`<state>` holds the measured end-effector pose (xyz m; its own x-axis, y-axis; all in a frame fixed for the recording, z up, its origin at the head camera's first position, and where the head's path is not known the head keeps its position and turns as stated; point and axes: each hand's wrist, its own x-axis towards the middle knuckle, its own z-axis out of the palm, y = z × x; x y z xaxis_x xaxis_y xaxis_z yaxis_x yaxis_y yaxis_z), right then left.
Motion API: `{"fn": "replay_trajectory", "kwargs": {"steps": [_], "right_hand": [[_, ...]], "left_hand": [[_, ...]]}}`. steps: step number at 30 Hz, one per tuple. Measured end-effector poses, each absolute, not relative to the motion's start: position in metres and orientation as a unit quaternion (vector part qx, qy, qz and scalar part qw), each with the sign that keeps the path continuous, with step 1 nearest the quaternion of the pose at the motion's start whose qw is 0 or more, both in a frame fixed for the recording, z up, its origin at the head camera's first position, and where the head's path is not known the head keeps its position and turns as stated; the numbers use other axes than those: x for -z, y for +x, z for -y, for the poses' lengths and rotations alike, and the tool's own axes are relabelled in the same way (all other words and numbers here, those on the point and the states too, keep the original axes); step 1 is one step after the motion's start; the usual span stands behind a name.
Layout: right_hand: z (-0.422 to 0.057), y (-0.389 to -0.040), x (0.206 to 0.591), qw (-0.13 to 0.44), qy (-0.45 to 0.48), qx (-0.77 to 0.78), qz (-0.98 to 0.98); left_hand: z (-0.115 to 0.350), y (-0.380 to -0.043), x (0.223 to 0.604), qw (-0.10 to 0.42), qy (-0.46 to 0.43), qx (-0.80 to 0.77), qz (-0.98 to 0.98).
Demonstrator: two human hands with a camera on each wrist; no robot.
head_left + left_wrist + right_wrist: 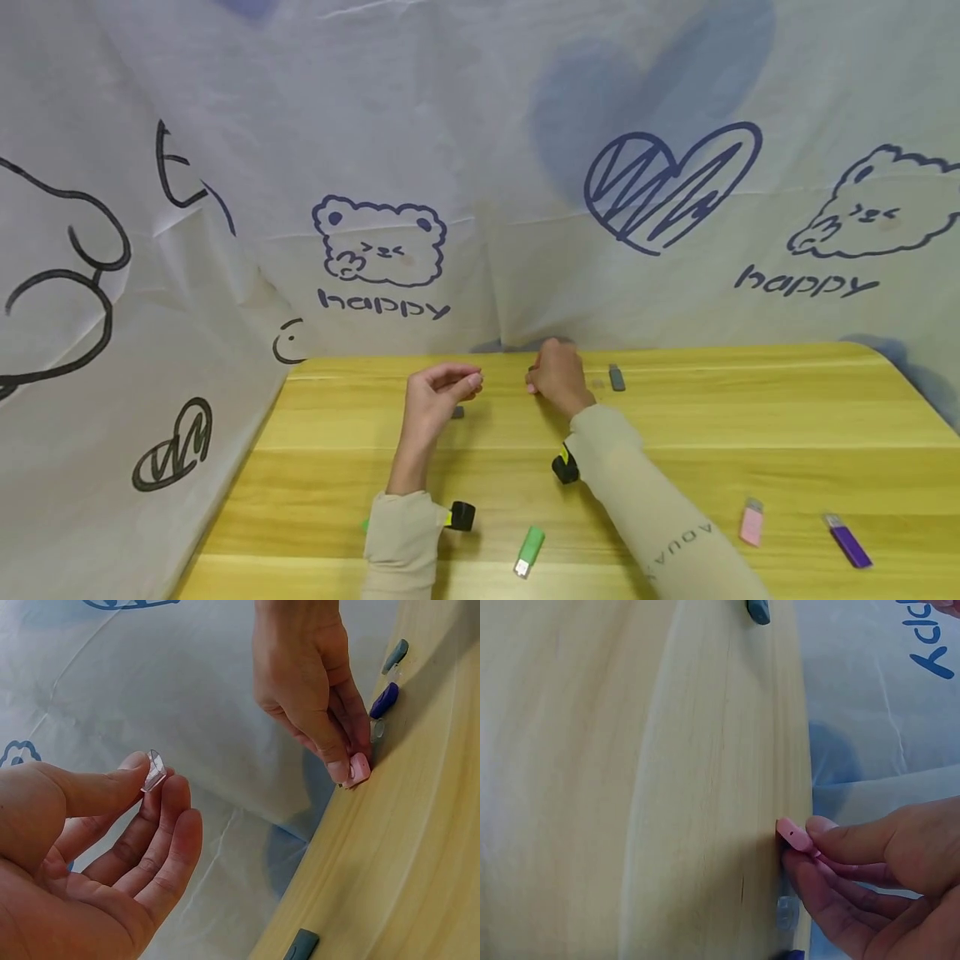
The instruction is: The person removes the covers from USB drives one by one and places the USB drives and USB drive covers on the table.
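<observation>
My left hand [435, 404] is raised above the table and pinches a small clear plastic cap [154, 772] between thumb and fingers. At the far edge of the table, my right hand [561, 375] pinches a pink USB flash drive [795, 835] by its end. Close beside the right fingers lies another clear cap [786, 913], with a purple flash drive [385, 700] just past it. Further along that edge is a grey-green flash drive [617, 377]. Another dark grey one [457, 412] lies on the wood beneath the left hand, partly hidden by it.
Nearer on the wooden table [675, 467] lie a green flash drive [529, 550], a pink one [752, 522] and a purple one [848, 540], their metal plugs showing. A bit of green peeks out beside the left sleeve [405, 533]. A white printed cloth [525, 275] hangs behind the table.
</observation>
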<state>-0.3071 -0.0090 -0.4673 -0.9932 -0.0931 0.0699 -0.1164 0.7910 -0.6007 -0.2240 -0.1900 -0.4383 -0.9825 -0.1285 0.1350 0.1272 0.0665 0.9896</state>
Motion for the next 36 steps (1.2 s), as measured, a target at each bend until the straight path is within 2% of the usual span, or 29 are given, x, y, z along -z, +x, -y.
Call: {"fn": "replay_trajectory", "kwargs": {"steps": [6,14,25,36], "right_hand": [[0.007,-0.307,0.466,0.015,0.055,-0.292,0.955],[-0.005,-0.299,0.455,0.061,0.085,-0.316,0.943],[-0.054,-0.253,0.433,0.032,0.091,-0.395,0.914],[-0.099,-0.21,0.425,0.032,0.102,-0.414,0.904]], "left_hand": [[0.188,-0.222,0.44,0.096,-0.001,0.68,0.727],[0.184,-0.225,0.443,0.09,0.0,0.671,0.736],[0.178,-0.226,0.455,0.089,0.007,0.623,0.777],[0.167,-0.237,0.471,0.081,0.014,0.588,0.805]]}}
